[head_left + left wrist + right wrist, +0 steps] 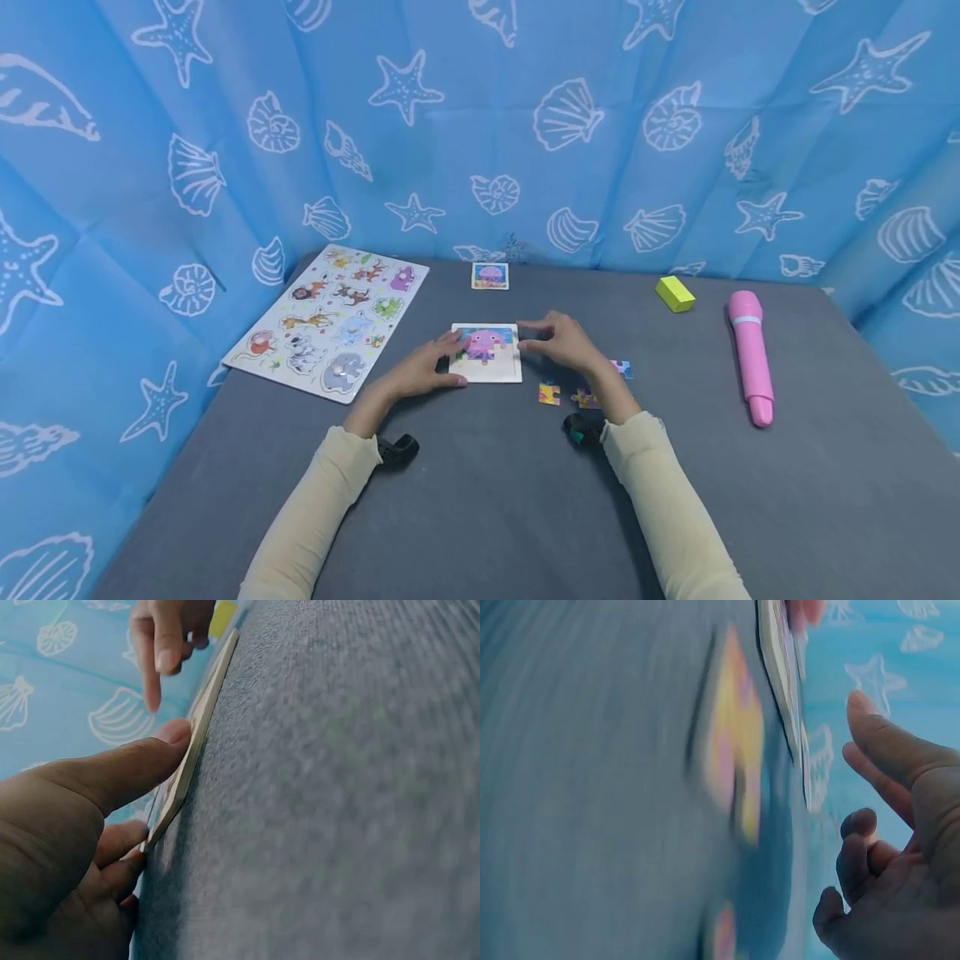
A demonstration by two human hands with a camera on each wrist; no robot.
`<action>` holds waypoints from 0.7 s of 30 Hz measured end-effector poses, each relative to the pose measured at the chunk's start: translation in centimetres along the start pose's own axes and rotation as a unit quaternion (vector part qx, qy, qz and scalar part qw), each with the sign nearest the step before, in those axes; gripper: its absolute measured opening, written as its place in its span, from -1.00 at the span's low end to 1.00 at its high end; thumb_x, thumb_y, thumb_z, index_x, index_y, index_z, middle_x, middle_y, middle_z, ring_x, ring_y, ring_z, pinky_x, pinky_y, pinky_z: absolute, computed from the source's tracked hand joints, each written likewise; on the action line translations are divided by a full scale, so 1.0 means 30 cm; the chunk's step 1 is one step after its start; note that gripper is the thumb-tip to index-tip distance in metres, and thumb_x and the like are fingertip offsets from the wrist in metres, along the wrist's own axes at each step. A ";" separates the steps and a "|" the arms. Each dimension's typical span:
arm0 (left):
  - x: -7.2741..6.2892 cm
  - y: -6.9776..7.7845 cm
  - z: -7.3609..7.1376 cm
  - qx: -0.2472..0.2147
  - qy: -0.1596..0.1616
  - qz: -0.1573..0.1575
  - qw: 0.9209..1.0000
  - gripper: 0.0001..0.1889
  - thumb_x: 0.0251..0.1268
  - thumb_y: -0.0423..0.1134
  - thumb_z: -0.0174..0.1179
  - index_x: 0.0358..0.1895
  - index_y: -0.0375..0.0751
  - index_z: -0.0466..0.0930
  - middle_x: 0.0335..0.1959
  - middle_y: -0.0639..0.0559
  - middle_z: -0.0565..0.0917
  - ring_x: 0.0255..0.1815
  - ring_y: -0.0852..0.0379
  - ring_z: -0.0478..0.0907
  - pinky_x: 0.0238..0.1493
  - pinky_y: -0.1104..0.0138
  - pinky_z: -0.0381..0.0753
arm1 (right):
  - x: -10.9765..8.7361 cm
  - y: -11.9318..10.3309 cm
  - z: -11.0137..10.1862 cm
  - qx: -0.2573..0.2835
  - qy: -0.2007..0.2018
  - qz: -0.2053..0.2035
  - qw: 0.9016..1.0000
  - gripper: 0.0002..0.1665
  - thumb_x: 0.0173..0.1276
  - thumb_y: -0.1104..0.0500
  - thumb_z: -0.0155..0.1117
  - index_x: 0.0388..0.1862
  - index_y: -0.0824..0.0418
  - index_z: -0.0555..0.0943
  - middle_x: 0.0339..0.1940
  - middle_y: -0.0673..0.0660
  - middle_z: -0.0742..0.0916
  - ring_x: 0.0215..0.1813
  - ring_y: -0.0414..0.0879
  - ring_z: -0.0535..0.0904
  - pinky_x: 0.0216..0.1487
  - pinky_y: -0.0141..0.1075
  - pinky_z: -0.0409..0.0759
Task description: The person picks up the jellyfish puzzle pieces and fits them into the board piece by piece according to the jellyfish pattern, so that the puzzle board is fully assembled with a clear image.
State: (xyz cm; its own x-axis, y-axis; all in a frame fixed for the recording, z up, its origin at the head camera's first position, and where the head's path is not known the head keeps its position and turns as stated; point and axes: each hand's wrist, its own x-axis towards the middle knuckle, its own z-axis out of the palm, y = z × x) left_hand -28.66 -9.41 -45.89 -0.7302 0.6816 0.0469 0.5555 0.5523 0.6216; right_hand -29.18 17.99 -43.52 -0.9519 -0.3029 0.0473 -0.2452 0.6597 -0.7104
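Observation:
A wooden jigsaw tray (504, 371) lies flat, a pink octopus picture (483, 340) partly filled in at its upper left. My left hand (422, 368) holds the tray's left side, thumb at the near edge and fingers around the left edge; the left wrist view shows the thumb (154, 761) on the rim. Just beyond the tray's right edge, my right hand (566, 340) hovers with thumb and index finger apart and nothing seen between them. Loose jigsaw pieces (549, 393) lie below and beside the right hand, some partly hidden by the forearm.
At the left lies a large animal peg board (330, 321). A small octopus picture card (490, 276) is at the back. A yellow block (675, 294) and a pink microphone-shaped toy (750, 354) stand to the right. Behind the grey table (480, 517) hangs a blue seashell curtain (450, 150).

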 end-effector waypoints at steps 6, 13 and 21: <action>0.020 0.023 0.015 -0.010 0.006 0.002 1.000 -0.29 0.13 -0.12 0.27 0.35 -0.21 0.23 0.46 -0.28 -0.05 0.48 -0.23 -0.22 0.40 -0.08 -0.06 | -0.056 0.061 -0.073 0.003 0.024 0.019 1.000 -0.46 0.14 0.08 0.37 0.12 0.20 0.56 -0.52 0.07 0.37 -0.43 -0.06 0.20 -0.43 -0.30 0.21; 0.032 0.039 0.028 -0.011 -0.008 -0.003 1.000 -0.34 0.14 -0.09 0.26 0.32 -0.18 0.30 0.47 -0.26 -0.06 0.49 -0.21 -0.26 0.41 -0.11 -0.12 | -0.103 0.108 -0.119 0.019 0.030 0.032 0.999 -0.48 0.15 0.08 0.36 0.10 0.22 0.57 -0.50 0.09 0.40 -0.46 -0.09 0.25 -0.48 -0.35 0.27; 0.028 0.041 0.026 -0.010 -0.001 -0.002 1.000 -0.35 0.15 -0.10 0.25 0.31 -0.19 0.30 0.46 -0.28 -0.05 0.48 -0.24 -0.27 0.39 -0.15 -0.14 | -0.181 0.182 -0.223 0.003 0.043 0.059 0.997 -0.48 0.20 0.08 0.32 0.12 0.27 0.55 -0.43 0.16 0.46 -0.46 -0.12 0.30 -0.51 -0.37 0.33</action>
State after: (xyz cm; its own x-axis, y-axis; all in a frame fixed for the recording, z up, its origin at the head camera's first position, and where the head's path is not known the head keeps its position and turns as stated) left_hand -28.26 -7.78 -45.69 -0.7320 0.6800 0.0427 0.5438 0.5454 0.6378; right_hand -26.59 27.83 -42.95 -0.9864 -0.1626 0.0230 -0.1293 0.6826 -0.7193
